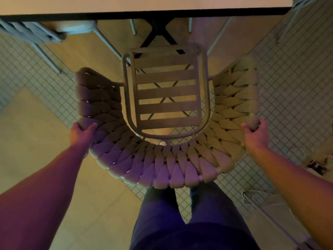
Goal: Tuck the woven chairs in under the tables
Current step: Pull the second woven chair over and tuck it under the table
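A woven chair (162,159) with a curved braided back and a slatted seat (166,92) stands right in front of me, seen from above. My left hand (80,131) grips the left side of the woven back. On the right side of the back my right hand (256,132) holds the rim. The table (144,6) lies ahead at the top of the view, its dark edge beyond the seat's front. The seat's front rail sits near the table's black cross base (158,35).
Another woven chair (36,31) stands at the left under the table edge, and part of a third (302,8) at the top right. Thin metal chair legs (108,42) stand beside the base. My legs (180,213) are behind the chair. A small dark object (316,166) lies on the tiled floor at right.
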`<state>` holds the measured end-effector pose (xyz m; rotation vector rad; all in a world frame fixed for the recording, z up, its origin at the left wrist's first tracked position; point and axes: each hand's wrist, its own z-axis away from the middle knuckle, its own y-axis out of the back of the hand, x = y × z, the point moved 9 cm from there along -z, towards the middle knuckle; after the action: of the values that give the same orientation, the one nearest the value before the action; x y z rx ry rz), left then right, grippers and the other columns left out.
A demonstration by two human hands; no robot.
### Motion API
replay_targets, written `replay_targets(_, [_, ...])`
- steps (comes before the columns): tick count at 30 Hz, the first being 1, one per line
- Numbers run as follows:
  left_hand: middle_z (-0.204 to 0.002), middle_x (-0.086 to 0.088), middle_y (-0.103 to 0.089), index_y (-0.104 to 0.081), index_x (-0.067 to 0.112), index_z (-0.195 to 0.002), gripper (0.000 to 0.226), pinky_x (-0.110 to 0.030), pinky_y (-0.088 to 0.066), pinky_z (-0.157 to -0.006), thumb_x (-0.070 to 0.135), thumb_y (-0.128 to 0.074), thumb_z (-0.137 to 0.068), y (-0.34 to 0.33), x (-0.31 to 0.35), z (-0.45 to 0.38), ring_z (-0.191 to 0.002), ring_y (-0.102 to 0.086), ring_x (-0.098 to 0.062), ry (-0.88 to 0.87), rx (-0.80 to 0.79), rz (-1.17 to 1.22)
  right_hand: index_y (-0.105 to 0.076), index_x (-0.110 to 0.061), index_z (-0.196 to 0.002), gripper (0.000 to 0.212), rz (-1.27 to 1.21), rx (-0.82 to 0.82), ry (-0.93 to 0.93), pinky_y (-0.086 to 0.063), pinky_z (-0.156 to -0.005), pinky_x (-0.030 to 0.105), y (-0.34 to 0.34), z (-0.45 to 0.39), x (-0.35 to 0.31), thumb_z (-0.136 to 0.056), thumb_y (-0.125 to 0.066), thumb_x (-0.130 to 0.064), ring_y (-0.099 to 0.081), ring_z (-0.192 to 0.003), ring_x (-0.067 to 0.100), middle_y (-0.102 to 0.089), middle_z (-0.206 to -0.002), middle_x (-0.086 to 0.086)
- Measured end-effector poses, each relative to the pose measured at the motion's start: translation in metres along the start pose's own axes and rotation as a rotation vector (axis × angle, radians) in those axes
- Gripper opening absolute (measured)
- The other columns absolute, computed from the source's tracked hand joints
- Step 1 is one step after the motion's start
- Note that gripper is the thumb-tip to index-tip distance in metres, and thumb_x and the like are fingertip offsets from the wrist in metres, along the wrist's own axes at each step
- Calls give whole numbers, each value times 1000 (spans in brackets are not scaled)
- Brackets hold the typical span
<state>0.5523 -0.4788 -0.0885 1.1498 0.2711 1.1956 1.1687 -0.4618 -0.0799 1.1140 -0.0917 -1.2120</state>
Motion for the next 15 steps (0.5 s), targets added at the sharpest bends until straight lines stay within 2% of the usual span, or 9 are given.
replay_targets(6, [-95,-15,-62,-55,9,-99,44,-40,-41,-65,44,-70,-76,4,2,-13,-83,-57,-31,-13,-24,33,-41,-7,-132,51,26,7,-14,-38,-81,36,-7,3,-10,-92,-59,-33,-54,-113,37,-56,-126,20])
replay_targets(11, [-96,-10,-62,-57,13,-106,51,-43,-48,-71,49,-70,-73,7,2,-21,-84,-58,-29,7,-30,27,-43,-7,-128,49,10,18,-7,-38,-79,33,-9,7,-14,-91,-60,-32,-56,-111,34,-57,-124,19])
replay_targets(15, [-95,-9,-62,-57,14,-104,48,-44,-48,-72,49,-70,-74,12,1,-30,-85,-58,-30,-6,-38,1,-42,-9,-129,48,-19,5,-33,-39,-79,33,-16,14,-14,-91,-60,-32,-56,-110,33,-58,-124,16])
